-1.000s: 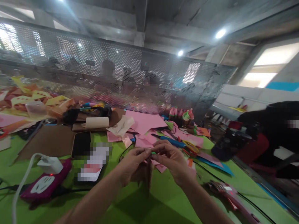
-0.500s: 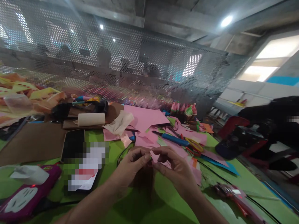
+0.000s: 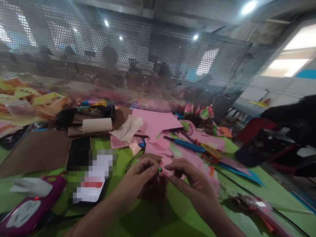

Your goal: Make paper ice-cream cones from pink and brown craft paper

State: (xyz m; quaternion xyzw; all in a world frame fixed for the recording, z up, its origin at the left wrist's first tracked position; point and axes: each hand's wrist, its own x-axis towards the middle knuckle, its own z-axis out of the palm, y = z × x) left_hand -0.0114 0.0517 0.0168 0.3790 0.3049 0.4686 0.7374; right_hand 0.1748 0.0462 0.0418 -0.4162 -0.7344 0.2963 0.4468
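Note:
My left hand [image 3: 145, 172] is closed in a pinch, its thumb and finger at a small green bit [image 3: 159, 169] beside a brown folded-paper piece [image 3: 150, 157]. The brown piece stands mostly behind and below my fingers, so its full shape is hidden. Between both hands is a small pink paper piece [image 3: 163, 167], curled at its upper part. My right hand [image 3: 191, 179] pinches the right side of this pink paper with thumb and forefinger. Pink paper sheets [image 3: 158, 122] lie just beyond my hands on the green table [image 3: 138, 220].
A blue-handled cutter [image 3: 189, 145] and yellow-red scissors [image 3: 211, 150] rest on paper at right, with a pink glue gun [image 3: 261, 207] nearer. Left are phones [image 3: 79, 149], a purple power strip [image 3: 29, 207] and brown card [image 3: 37, 148]. Pink-green paper crafts [image 3: 206, 112] stand by the perforated screen [image 3: 135, 65].
The view has shifted slightly, moving the right-hand things further right. My right fingers have moved a little to the right and down, and the pink paper now looks more curled.

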